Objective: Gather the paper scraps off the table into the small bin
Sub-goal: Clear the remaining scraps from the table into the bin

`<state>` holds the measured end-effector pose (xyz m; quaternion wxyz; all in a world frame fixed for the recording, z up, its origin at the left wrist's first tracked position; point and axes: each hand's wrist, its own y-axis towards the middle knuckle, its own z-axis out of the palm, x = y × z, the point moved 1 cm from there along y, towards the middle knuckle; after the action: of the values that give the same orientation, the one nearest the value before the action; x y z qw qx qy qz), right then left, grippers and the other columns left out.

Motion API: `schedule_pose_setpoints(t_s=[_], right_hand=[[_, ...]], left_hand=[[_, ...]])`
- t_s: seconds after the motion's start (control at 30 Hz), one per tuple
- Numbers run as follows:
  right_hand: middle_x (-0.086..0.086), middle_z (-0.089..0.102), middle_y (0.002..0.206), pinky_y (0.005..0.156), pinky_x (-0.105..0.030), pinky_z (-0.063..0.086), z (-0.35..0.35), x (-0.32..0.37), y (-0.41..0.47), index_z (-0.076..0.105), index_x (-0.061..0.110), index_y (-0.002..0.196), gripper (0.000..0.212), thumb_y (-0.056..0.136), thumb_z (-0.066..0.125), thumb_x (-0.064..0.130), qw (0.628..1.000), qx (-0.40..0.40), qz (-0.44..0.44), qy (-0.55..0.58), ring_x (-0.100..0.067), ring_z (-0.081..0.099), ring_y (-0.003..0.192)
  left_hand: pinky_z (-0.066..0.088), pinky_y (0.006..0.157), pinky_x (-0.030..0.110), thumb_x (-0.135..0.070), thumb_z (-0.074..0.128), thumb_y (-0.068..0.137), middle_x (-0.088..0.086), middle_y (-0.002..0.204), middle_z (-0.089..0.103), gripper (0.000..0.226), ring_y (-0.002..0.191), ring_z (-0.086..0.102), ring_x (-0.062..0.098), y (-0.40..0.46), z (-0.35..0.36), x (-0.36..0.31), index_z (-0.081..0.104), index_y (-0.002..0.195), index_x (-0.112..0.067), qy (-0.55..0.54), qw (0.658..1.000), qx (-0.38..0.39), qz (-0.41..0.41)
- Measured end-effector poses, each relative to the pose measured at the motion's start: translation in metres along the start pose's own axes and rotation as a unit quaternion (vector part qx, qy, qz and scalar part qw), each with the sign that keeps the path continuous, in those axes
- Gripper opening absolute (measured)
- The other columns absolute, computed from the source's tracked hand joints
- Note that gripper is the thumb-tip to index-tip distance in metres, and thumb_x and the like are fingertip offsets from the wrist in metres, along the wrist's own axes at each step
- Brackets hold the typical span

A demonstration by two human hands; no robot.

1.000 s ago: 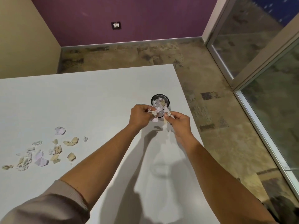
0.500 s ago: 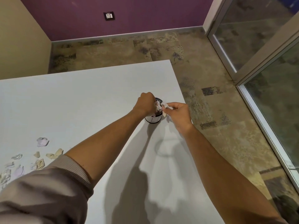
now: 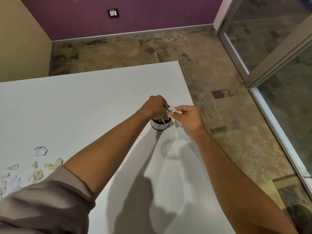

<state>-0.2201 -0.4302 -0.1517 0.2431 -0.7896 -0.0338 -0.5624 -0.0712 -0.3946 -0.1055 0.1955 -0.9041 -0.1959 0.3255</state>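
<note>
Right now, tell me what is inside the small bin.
Paper scraps show at the small bin mouth under the left hand. That hand covers most of the opening; the depth is hidden.

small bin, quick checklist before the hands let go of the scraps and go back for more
1. small bin upright on the table: ok
2. left hand over the bin mouth: ok
3. right hand pinching a white scrap at the rim: ok
4. room left inside the bin: cannot tell, hands cover it
5. bin clear of the table's right edge: ok, though close
6. loose scraps at far left cleared: not ok
</note>
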Motion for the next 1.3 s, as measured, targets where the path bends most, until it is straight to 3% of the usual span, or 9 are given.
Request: schedule_pose_setpoints(t_s=[0.1, 0.33, 0.47, 0.63, 0.8, 0.93, 1.03, 1.13, 1.3], right_hand=[[-0.001, 0.075, 0.073, 0.073, -0.042, 0.057, 0.002, 0.004, -0.002, 0.077, 0.03, 0.071, 0.012, 0.07, 0.083, 0.019, 1.0, 0.004, -0.003, -0.027, -0.016, 0.067, 0.068], [0.007, 0.073, 0.071, 0.071, -0.034, 0.057, 0.008, 0.019, -0.001, 0.074, 0.032, 0.066, 0.021, 0.073, 0.082, 0.014, 0.997, 0.001, -0.025, -0.075, -0.014, 0.067, 0.069], [0.008, 0.067, 0.069, 0.054, -0.009, 0.039, 0.021, 0.029, 0.003, 0.078, 0.018, 0.083, 0.007, 0.077, 0.078, 0.014, 0.977, 0.007, -0.083, -0.196, -0.002, 0.057, 0.063], [-0.013, 0.066, 0.101, 0.075, -0.028, 0.051, 0.052, 0.033, 0.007, 0.075, 0.013, 0.094, 0.013, 0.085, 0.067, 0.012, 0.919, 0.083, -0.086, -0.376, -0.028, 0.057, 0.1], [-0.014, 0.061, 0.083, 0.063, -0.029, 0.038, 0.065, 0.034, 0.007, 0.072, 0.003, 0.083, 0.017, 0.088, 0.056, 0.005, 0.872, 0.138, -0.09, -0.461, -0.028, 0.05, 0.076], [-0.01, 0.054, 0.078, 0.064, -0.029, 0.037, 0.072, 0.039, 0.009, 0.07, 0.002, 0.085, 0.017, 0.087, 0.053, 0.005, 0.85, 0.149, -0.097, -0.496, -0.029, 0.048, 0.074], [-0.01, 0.055, 0.076, 0.063, -0.028, 0.036, 0.072, 0.041, 0.006, 0.067, 0.005, 0.079, 0.016, 0.085, 0.052, 0.005, 0.842, 0.158, -0.107, -0.505, -0.029, 0.048, 0.073], [-0.011, 0.061, 0.086, 0.065, -0.028, 0.041, 0.066, 0.045, 0.007, 0.071, 0.006, 0.092, 0.018, 0.086, 0.055, 0.004, 0.844, 0.174, -0.11, -0.495, -0.03, 0.055, 0.08], [-0.01, 0.066, 0.115, 0.087, -0.029, 0.052, 0.049, 0.059, 0.014, 0.071, 0.017, 0.111, 0.034, 0.082, 0.064, 0.0, 0.861, 0.171, -0.122, -0.463, -0.026, 0.061, 0.106]], left_hand=[[0.058, 0.074, 0.03, -0.009, 0.082, 0.07, 0.002, 0.092, 0.067, 0.039, 0.065, 0.061, 0.012, -0.003, -0.006, 0.005, 0.069, 0.105, -0.016, -0.022, 1.0, 0.01, -0.002], [0.058, 0.08, 0.039, 0.001, 0.062, 0.078, 0.008, 0.1, 0.072, 0.025, 0.091, 0.068, 0.027, -0.011, -0.01, 0.024, 0.072, 0.092, -0.018, -0.078, 0.992, -0.095, -0.005], [0.053, 0.078, 0.033, -0.009, 0.066, 0.078, 0.005, 0.095, 0.072, 0.017, 0.094, 0.065, 0.026, -0.015, 0.004, 0.041, 0.068, 0.084, -0.025, -0.097, 0.981, -0.159, -0.057], [0.058, 0.079, 0.045, -0.01, 0.074, 0.08, 0.018, 0.089, 0.07, 0.021, 0.086, 0.069, 0.035, -0.014, 0.017, 0.058, 0.059, 0.095, -0.01, -0.236, 0.956, -0.146, -0.095], [0.059, 0.052, 0.027, 0.002, 0.07, 0.082, 0.011, 0.078, 0.065, 0.014, 0.048, 0.067, 0.016, -0.014, 0.02, 0.064, 0.059, 0.081, -0.006, -0.322, 0.932, -0.135, -0.101], [0.062, 0.063, 0.037, 0.002, 0.07, 0.082, 0.017, 0.086, 0.066, 0.012, 0.056, 0.067, 0.026, -0.013, 0.02, 0.066, 0.062, 0.09, 0.0, -0.362, 0.916, -0.129, -0.115], [0.062, 0.067, 0.041, 0.003, 0.07, 0.082, 0.017, 0.084, 0.067, 0.012, 0.055, 0.068, 0.027, -0.013, 0.022, 0.065, 0.062, 0.092, 0.0, -0.373, 0.912, -0.122, -0.121], [0.062, 0.068, 0.041, 0.002, 0.069, 0.083, 0.02, 0.086, 0.068, 0.014, 0.056, 0.068, 0.028, -0.013, 0.021, 0.065, 0.063, 0.096, 0.001, -0.381, 0.908, -0.118, -0.124], [0.061, 0.071, 0.045, 0.003, 0.071, 0.081, 0.025, 0.092, 0.067, 0.016, 0.06, 0.068, 0.032, -0.016, 0.021, 0.064, 0.061, 0.093, 0.0, -0.412, 0.895, -0.11, -0.131]])
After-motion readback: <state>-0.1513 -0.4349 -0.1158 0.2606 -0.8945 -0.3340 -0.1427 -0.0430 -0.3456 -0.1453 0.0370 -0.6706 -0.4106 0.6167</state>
